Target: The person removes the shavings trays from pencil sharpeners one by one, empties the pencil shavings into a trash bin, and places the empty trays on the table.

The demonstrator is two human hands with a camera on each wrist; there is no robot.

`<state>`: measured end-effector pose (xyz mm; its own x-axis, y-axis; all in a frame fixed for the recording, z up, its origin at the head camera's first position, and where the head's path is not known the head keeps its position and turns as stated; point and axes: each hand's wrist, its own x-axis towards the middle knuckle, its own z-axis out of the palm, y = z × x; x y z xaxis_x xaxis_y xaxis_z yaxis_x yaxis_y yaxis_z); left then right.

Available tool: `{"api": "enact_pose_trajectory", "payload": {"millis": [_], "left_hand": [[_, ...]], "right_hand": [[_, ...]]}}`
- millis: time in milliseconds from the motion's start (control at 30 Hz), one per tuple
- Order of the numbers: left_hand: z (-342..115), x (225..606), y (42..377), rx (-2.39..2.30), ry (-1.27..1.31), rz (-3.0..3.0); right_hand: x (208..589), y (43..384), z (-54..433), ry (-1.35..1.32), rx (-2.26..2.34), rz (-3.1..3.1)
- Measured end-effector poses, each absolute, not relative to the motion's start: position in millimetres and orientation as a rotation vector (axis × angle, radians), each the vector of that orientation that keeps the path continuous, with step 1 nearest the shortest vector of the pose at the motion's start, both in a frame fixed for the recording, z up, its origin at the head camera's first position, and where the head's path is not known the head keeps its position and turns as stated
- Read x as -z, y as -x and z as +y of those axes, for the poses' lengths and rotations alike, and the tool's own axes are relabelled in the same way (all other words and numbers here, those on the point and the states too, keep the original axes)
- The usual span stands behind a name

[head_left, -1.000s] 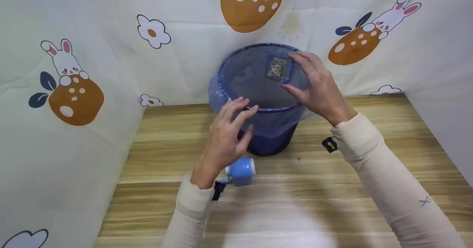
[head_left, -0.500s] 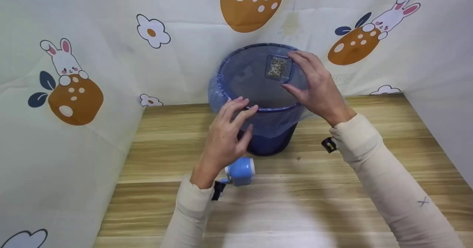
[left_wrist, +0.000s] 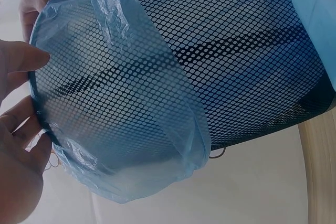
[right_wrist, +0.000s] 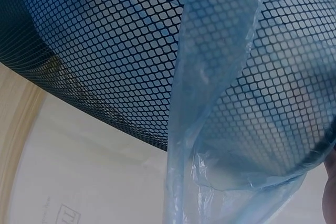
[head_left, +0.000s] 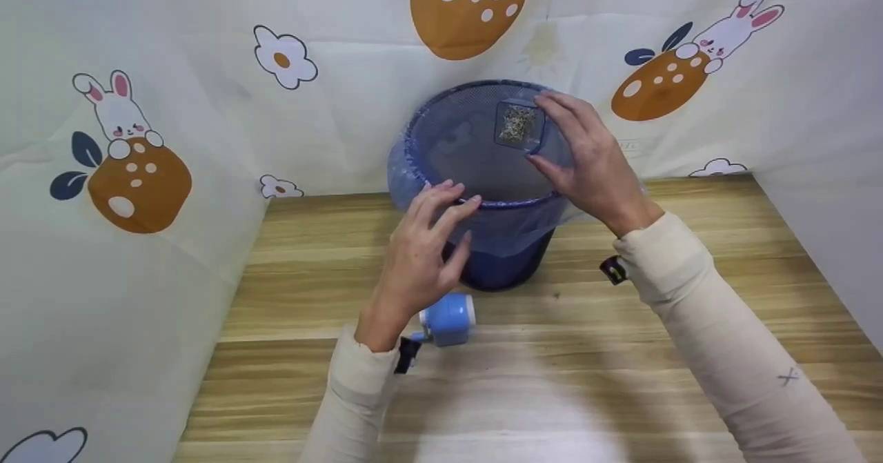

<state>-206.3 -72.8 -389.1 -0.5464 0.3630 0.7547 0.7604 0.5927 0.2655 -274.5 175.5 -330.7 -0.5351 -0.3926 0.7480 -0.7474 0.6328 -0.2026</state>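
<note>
In the head view my right hand [head_left: 597,166] pinches a small clear square shavings drawer [head_left: 537,135] between thumb and fingers. Grey-brown shavings [head_left: 514,124] lie inside it, and it hangs over the mouth of a dark blue mesh waste bin [head_left: 507,270]. My left hand [head_left: 422,256] has its fingertips right at the bin's near rim, fingers loosely bent. A translucent blue bag [left_wrist: 131,177] lines the bin and folds down over its outside. Below the left hand stands a light blue crank pencil sharpener [head_left: 450,319], partly hidden by that hand.
The bin stands on a wood-grain table [head_left: 586,373], close to a pale printed backdrop [head_left: 331,125]. More of this cloth rises at the left and right sides. Tiny dark specks dot the tabletop in front of the bin.
The drawer in my right hand has tilted very slightly, still over the bin. My left hand stays at the rim, and the sharpener has not moved.
</note>
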Motion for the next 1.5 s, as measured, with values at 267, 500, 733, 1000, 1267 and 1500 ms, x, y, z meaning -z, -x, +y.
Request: {"api": "enact_pose_trajectory", "payload": {"millis": [267,500,733,1000,1267,1500], "left_hand": [[-73.1,389.5,206.5,0.787,0.884,-2.153],[-73.3,388.9,206.8,0.787,0.891,-2.148],[-73.7,390.0,207.7,0.787,0.894,-2.15],[-72.8,389.9,207.6,0.78,0.89,-2.144],[-72.3,389.2,206.6,0.781,0.885,-2.149],[-72.8,389.5,206.7,0.772,0.883,-2.145]], "right_hand": [[330.1,273.8,173.8,-0.907,-0.671,-2.146],[329.8,273.0,172.9,-0.916,-0.62,-2.139],[329.8,272.0,172.0,-0.929,-0.557,-2.118],[329.9,271.7,171.6,-0.931,-0.548,-2.09],[328.8,269.8,169.2,-0.94,-0.59,-2.055],[328.2,269.7,169.2,-0.95,-0.552,-2.054]]}}
